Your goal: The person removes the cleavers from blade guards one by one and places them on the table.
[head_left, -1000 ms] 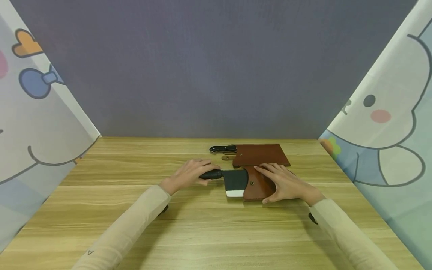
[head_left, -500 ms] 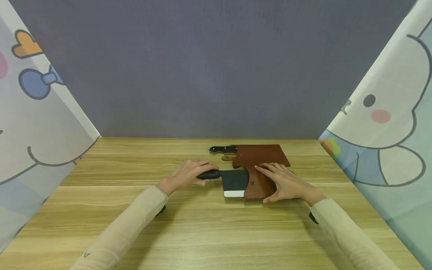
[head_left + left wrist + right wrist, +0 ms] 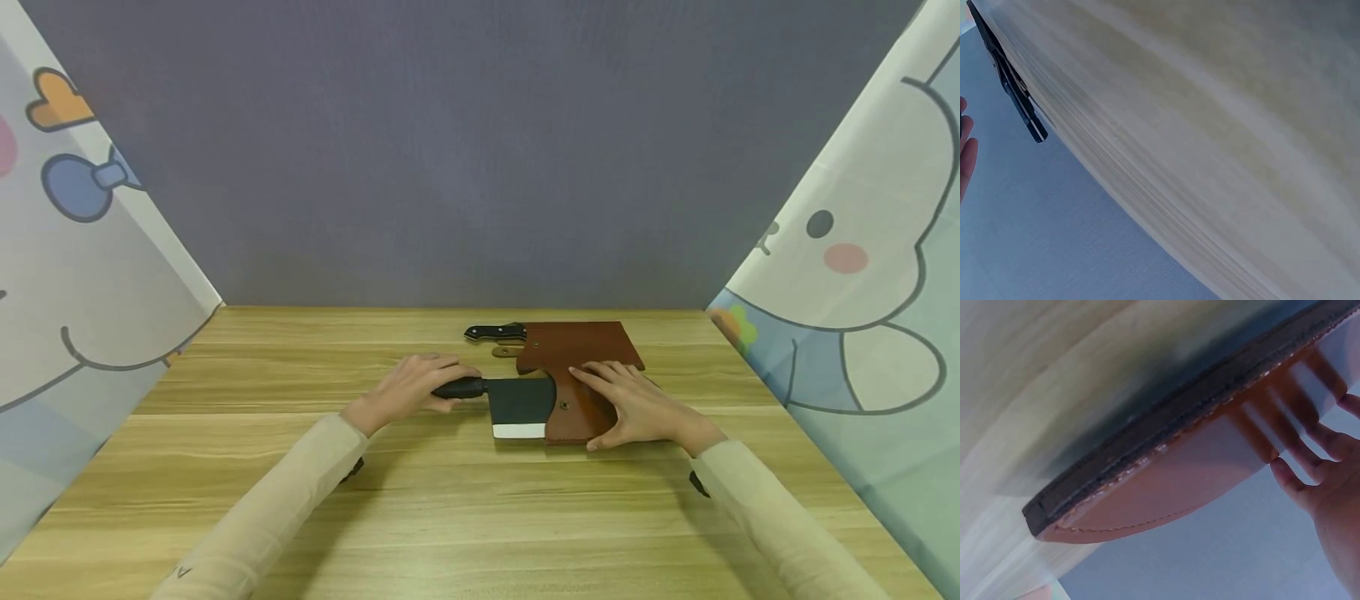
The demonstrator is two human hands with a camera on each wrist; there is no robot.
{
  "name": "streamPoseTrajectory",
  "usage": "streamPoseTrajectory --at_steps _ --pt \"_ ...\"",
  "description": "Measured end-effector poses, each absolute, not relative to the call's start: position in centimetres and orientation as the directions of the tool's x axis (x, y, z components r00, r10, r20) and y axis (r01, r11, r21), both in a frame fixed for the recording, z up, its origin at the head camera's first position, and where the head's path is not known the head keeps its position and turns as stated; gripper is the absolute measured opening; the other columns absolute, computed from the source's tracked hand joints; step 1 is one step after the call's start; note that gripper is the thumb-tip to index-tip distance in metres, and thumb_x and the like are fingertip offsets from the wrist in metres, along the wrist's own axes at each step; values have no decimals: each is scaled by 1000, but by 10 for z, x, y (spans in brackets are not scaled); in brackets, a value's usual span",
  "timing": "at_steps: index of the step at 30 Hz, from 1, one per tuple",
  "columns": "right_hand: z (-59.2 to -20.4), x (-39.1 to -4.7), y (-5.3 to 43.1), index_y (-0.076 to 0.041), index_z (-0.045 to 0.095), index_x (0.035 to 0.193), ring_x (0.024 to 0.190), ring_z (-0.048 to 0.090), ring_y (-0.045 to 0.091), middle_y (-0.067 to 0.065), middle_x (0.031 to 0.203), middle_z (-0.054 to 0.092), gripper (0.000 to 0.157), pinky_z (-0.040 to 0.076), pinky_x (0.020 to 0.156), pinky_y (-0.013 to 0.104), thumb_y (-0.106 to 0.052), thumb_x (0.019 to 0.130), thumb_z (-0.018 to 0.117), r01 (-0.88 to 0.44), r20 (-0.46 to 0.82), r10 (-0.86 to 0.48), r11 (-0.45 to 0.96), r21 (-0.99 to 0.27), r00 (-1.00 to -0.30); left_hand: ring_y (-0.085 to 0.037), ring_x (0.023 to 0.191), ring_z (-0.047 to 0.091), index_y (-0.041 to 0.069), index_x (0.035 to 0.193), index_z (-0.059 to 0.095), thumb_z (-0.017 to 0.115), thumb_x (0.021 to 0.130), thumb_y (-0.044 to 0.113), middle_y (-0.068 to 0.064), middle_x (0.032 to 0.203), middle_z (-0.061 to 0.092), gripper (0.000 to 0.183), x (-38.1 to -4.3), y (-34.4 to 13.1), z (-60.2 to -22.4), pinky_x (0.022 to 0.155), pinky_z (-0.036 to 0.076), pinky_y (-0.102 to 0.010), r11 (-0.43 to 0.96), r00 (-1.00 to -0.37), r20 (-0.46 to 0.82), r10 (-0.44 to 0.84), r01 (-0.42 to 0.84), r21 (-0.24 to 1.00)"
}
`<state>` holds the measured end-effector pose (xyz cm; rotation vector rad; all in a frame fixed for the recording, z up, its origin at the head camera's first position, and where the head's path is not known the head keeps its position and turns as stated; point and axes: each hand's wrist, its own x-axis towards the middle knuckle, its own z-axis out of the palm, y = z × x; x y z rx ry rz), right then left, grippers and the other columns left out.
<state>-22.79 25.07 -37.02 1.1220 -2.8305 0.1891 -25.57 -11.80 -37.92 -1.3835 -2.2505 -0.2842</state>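
In the head view, my left hand (image 3: 408,385) grips the black handle of a cleaver (image 3: 519,402), whose dark blade has a bright cutting edge. The far part of the blade is hidden inside a brown leather sheath (image 3: 573,417) with a snap stud near its mouth. Over that sheath my right hand (image 3: 637,406) is spread, thumb by the near edge and fingers towards the far edge. In the right wrist view, fairly straight fingers (image 3: 1288,478) touch the sheath's glossy, stitched face (image 3: 1166,500). Only a few fingertips (image 3: 967,159) show in the left wrist view.
Just behind lies a second brown sheath (image 3: 585,343) with a black riveted knife handle (image 3: 495,332) sticking out of its left end and a small snap strap (image 3: 507,352). The wooden table (image 3: 450,517) ends at a grey backdrop (image 3: 465,167), with cartoon-printed panels (image 3: 847,275) at both sides.
My left hand has drawn the cleaver slightly to the left, and more of its blade shows outside the sheath. My right hand and the sheath have shifted slightly right.
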Motion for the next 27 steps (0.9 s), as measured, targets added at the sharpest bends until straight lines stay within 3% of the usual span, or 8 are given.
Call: streamPoseTrajectory --at_steps 13,21,27 --pt "-369 -228 252 -12 31 143 122 38 36 18 139 38 107 33 92 62 -66 60 71 -691 138 -679 719 -72 -721 -9 67 57 18 119 59 75 75 30 1 101 64 48 -256 -123 -381 46 40 -17 472 -374 518 769 879 -67" --pt "-370 -228 254 -12 31 143 123 37 35 18 139 38 106 33 92 61 -65 60 72 -693 140 -680 717 -75 -719 -12 76 63 19 119 59 75 75 28 1 102 65 48 -254 -128 -380 53 48 -22 486 -402 507 763 873 -38" --pt "-369 -227 254 -13 30 143 124 36 36 18 140 36 107 31 94 62 -63 60 73 -679 121 -669 730 -83 -734 -9 72 60 19 120 59 73 76 27 2 105 65 47 -253 -133 -380 49 41 -17 486 -406 509 759 873 -29"
